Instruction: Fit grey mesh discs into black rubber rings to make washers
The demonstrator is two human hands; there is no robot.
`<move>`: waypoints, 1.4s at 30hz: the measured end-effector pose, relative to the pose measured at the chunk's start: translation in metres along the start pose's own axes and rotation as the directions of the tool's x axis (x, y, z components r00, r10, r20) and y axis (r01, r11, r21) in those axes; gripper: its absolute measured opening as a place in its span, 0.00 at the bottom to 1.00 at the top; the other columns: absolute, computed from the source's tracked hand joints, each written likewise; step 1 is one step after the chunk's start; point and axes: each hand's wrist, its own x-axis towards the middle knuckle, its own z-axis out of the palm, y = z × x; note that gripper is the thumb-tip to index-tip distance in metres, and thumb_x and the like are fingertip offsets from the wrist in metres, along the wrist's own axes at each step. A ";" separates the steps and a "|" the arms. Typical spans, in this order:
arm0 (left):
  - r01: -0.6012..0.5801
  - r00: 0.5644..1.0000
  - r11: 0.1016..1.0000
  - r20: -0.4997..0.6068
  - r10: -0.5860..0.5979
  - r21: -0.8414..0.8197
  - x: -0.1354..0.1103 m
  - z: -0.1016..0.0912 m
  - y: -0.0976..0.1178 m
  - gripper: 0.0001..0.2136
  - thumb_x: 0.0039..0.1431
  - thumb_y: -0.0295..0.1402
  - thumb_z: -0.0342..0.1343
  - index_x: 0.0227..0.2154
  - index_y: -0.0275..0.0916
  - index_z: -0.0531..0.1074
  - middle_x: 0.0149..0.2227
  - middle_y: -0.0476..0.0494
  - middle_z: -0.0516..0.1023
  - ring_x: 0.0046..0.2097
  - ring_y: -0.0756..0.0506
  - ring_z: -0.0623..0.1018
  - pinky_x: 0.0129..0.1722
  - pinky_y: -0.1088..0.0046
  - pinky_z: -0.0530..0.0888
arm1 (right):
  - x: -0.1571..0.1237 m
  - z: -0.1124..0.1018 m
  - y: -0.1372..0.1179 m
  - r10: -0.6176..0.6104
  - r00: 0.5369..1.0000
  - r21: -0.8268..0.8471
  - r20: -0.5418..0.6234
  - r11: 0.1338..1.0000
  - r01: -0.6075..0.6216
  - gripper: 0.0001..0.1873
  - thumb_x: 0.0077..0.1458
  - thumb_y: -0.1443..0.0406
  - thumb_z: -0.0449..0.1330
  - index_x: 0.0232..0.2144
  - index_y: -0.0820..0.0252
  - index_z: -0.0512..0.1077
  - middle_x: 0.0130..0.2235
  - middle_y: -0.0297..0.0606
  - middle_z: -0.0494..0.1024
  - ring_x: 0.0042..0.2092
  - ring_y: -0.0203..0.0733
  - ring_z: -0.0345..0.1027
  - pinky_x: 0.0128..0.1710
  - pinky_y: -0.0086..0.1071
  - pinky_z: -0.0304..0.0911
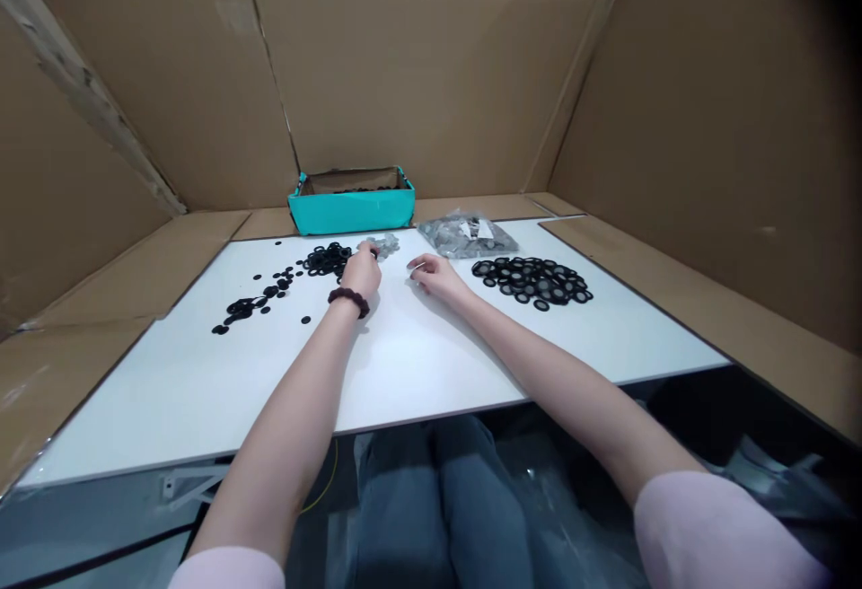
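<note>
My left hand [364,273], with a dark scrunchie [348,301] at its wrist, is closed at the right edge of a pile of black rings [324,259]. Its fingertips reach a small heap of translucent discs [386,246]; a dark bit shows by them, too small to make out. My right hand [436,277] hovers low over or rests on the white table [417,356], fingers loosely curled and apart, with nothing visible between them. To its right lies a pile of black rings with pale grey centres [539,282].
Behind my hands stands a teal-fronted box [354,212] with dark pieces inside. A clear plastic bag [464,235] of grey pieces lies right of it. Small black discs [269,291] are scattered at the left. Cardboard walls [431,77] enclose the back and sides.
</note>
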 end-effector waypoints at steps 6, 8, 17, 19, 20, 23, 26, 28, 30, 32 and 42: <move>0.027 0.993 0.984 0.117 -0.007 -0.174 -0.002 0.012 0.000 0.17 0.56 0.22 0.45 0.48 0.37 0.68 0.35 0.40 0.80 0.37 0.45 0.78 0.41 0.68 0.73 | 0.003 -0.001 0.002 0.021 0.999 0.055 0.039 0.998 -0.023 0.07 0.45 0.76 0.55 0.26 0.61 0.69 0.15 0.24 0.63 0.16 0.28 0.51 0.17 0.23 0.49; 0.066 0.986 0.959 0.165 -0.021 -0.275 -0.002 0.015 -0.003 0.18 0.56 0.22 0.45 0.49 0.38 0.66 0.33 0.42 0.79 0.30 0.47 0.77 0.37 0.70 0.73 | 0.005 -0.001 0.004 0.024 0.998 0.065 0.058 0.997 -0.028 0.06 0.47 0.75 0.56 0.25 0.61 0.69 0.14 0.23 0.62 0.16 0.28 0.50 0.17 0.23 0.48; 0.109 0.954 0.867 0.295 0.045 -0.486 -0.004 0.022 -0.006 0.15 0.52 0.19 0.45 0.42 0.38 0.64 0.22 0.52 0.74 0.21 0.53 0.72 0.27 0.77 0.69 | 0.003 -0.002 0.001 0.017 0.989 0.164 0.149 0.986 -0.042 0.08 0.48 0.75 0.61 0.32 0.63 0.68 0.17 0.25 0.69 0.18 0.27 0.54 0.21 0.24 0.52; 0.113 0.944 0.850 0.322 0.069 -0.514 -0.006 0.020 -0.003 0.14 0.52 0.19 0.45 0.40 0.38 0.65 0.21 0.52 0.73 0.20 0.53 0.72 0.25 0.78 0.68 | 0.003 -0.001 0.001 0.018 0.985 0.185 0.169 0.981 -0.050 0.09 0.48 0.75 0.61 0.34 0.65 0.69 0.18 0.26 0.71 0.19 0.28 0.56 0.22 0.23 0.52; 0.113 0.939 0.842 0.335 0.084 -0.528 -0.007 0.019 -0.001 0.14 0.52 0.18 0.45 0.40 0.38 0.65 0.21 0.53 0.73 0.20 0.53 0.72 0.24 0.79 0.67 | 0.002 -0.002 0.001 0.019 0.984 0.191 0.179 0.980 -0.053 0.09 0.48 0.75 0.61 0.34 0.66 0.70 0.18 0.28 0.72 0.20 0.28 0.57 0.21 0.23 0.51; 0.110 0.926 0.825 0.359 0.117 -0.554 -0.010 0.015 0.004 0.13 0.52 0.18 0.45 0.38 0.37 0.67 0.20 0.53 0.72 0.20 0.53 0.72 0.23 0.80 0.66 | 0.002 -0.003 0.002 0.020 0.976 0.200 0.216 0.978 -0.064 0.04 0.49 0.74 0.62 0.31 0.67 0.72 0.19 0.31 0.74 0.21 0.29 0.59 0.20 0.24 0.49; 0.113 0.919 0.818 0.373 0.131 -0.564 -0.012 0.013 0.007 0.13 0.52 0.18 0.45 0.37 0.37 0.68 0.20 0.52 0.73 0.19 0.54 0.72 0.22 0.80 0.64 | 0.004 -0.007 0.002 0.001 0.966 0.185 0.259 0.981 -0.051 0.03 0.49 0.72 0.63 0.24 0.67 0.73 0.20 0.34 0.75 0.21 0.28 0.59 0.21 0.24 0.50; 0.115 0.912 0.814 0.385 0.141 -0.569 -0.012 0.011 0.008 0.13 0.52 0.18 0.45 0.38 0.37 0.68 0.21 0.52 0.73 0.19 0.54 0.73 0.21 0.81 0.63 | 0.006 -0.009 0.003 -0.014 0.961 0.165 0.276 0.986 -0.033 0.08 0.48 0.70 0.65 0.20 0.67 0.72 0.20 0.35 0.75 0.21 0.27 0.58 0.21 0.24 0.51; 0.119 0.906 0.812 0.398 0.147 -0.571 -0.012 0.010 0.008 0.13 0.51 0.18 0.46 0.38 0.37 0.69 0.21 0.52 0.74 0.19 0.53 0.73 0.20 0.81 0.62 | 0.008 -0.010 0.004 -0.019 0.959 0.152 0.284 0.988 -0.026 0.10 0.46 0.69 0.67 0.18 0.66 0.71 0.20 0.35 0.75 0.21 0.27 0.57 0.21 0.24 0.51; 0.130 0.901 0.810 0.410 0.145 -0.572 -0.013 0.008 0.009 0.13 0.51 0.19 0.47 0.37 0.37 0.69 0.21 0.51 0.74 0.20 0.53 0.74 0.20 0.81 0.61 | 0.009 -0.011 0.005 -0.010 0.958 0.156 0.286 0.987 -0.036 0.09 0.45 0.69 0.68 0.20 0.66 0.71 0.21 0.34 0.75 0.20 0.27 0.57 0.21 0.24 0.51; -0.134 0.941 0.935 0.254 0.224 -0.329 -0.009 0.006 0.008 0.14 0.51 0.25 0.49 0.39 0.37 0.75 0.29 0.46 0.79 0.26 0.50 0.75 0.30 0.74 0.69 | 0.012 -0.012 0.004 0.032 0.965 0.122 0.260 0.990 -0.065 0.10 0.45 0.70 0.69 0.20 0.66 0.71 0.19 0.32 0.72 0.20 0.27 0.58 0.20 0.23 0.54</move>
